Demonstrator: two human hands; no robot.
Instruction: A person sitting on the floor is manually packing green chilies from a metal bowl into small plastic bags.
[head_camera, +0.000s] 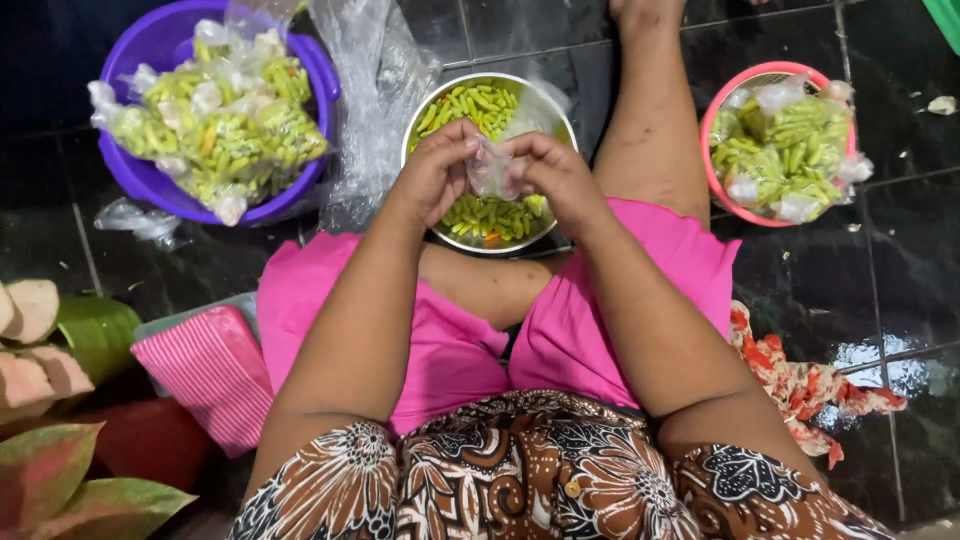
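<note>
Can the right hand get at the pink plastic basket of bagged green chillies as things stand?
Probably yes. The pink plastic basket sits on the floor just beyond the person's right leg, nothing covering it. But the right hand is pinching a small clear plastic bag together with the left hand.

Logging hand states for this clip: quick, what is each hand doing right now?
Left hand: closed, pinching the small clear plastic bag.
Right hand: closed, pinching the same bag, above the metal bowl of green chilies.

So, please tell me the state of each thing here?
Small bag: empty, held by left hand and right hand.
Metal bowl: part full of loose chillies.
Purple basin: heaped with packed bags.
Pink basket: full of packed bags.
</note>
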